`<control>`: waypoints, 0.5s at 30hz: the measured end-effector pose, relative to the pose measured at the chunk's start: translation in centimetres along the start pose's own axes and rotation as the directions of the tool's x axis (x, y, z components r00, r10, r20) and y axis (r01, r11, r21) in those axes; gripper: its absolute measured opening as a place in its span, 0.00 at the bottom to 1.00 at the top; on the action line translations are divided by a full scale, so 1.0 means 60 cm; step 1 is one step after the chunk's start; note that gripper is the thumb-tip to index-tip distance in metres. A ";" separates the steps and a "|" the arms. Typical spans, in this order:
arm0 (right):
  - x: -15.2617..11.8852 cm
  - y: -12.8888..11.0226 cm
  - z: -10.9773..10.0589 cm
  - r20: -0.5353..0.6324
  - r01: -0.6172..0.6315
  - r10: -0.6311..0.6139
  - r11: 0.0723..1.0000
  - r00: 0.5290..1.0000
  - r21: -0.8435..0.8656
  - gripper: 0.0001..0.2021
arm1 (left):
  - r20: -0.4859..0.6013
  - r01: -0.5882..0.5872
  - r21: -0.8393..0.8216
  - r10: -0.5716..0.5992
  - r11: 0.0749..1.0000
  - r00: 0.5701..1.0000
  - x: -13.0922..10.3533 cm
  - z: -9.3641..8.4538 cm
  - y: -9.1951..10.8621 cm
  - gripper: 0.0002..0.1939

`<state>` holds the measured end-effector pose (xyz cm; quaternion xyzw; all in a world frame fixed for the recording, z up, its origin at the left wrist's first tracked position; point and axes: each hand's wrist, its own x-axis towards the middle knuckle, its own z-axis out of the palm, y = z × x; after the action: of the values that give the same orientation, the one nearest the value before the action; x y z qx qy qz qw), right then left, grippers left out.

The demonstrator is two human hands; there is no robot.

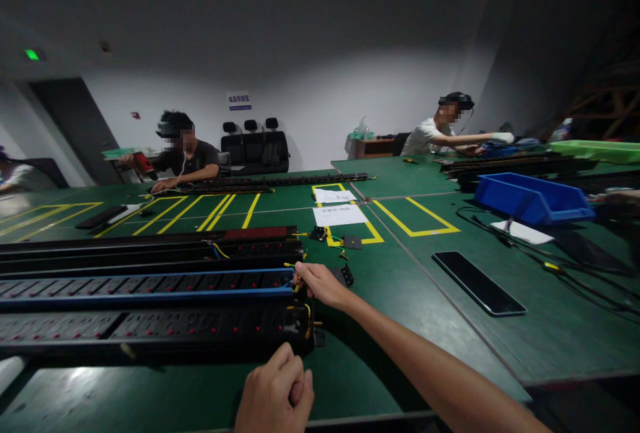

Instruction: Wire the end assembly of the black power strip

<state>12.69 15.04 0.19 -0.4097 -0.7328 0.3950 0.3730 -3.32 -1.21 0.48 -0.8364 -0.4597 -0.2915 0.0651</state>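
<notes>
My right hand (323,284) is at the right end of a long power strip with a blue casing (200,295), its thumb and fingers pinched on a short yellow-green wire (290,265). Just nearer to me lies a black power strip (190,323), with yellow wires showing at its open end. My left hand (276,391) is curled closed by the table's near edge, below that end, with nothing visible in it. Close beyond my right hand sits a small black end piece (344,276). More black power strip casings (150,246) lie behind the blue one.
A phone (479,283) lies to the right. Beyond it are black cables (560,279) and a blue bin (535,199). Paper sheets (340,215) and small black parts (353,242) lie ahead on the green table (400,286). Two people (187,156) work across the tables.
</notes>
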 end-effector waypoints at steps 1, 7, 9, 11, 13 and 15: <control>0.000 0.001 0.000 0.000 0.000 0.000 1.000 1.000 -0.001 0.33 | 0.003 0.001 -0.002 -0.001 1.000 1.000 0.000 -0.001 0.001 0.16; 0.001 0.009 0.001 -0.006 -0.015 0.016 1.000 1.000 0.005 0.34 | 0.004 0.008 0.004 -0.008 1.000 1.000 0.001 0.000 0.001 0.16; 0.001 0.010 0.002 -0.007 -0.012 0.013 1.000 1.000 0.016 0.34 | 0.003 0.007 0.008 -0.007 1.000 1.000 0.000 0.002 0.000 0.15; 0.001 0.010 0.002 -0.007 -0.009 0.009 0.999 1.000 0.035 0.34 | 0.004 0.005 0.010 -0.005 1.000 1.000 0.000 0.003 -0.001 0.15; 0.001 0.008 0.002 -0.006 -0.008 0.008 0.999 1.000 0.051 0.34 | 0.004 0.005 0.014 -0.005 1.000 1.000 -0.001 0.004 -0.001 0.15; 0.001 0.006 0.002 -0.005 -0.010 0.010 0.998 1.000 0.058 0.34 | 0.004 0.004 0.019 -0.004 1.000 1.000 -0.002 0.004 -0.001 0.15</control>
<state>12.70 15.18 -0.18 -0.4035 -0.7178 0.4170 0.3849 -3.31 -1.15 0.22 -0.8354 -0.4643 -0.2855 0.0717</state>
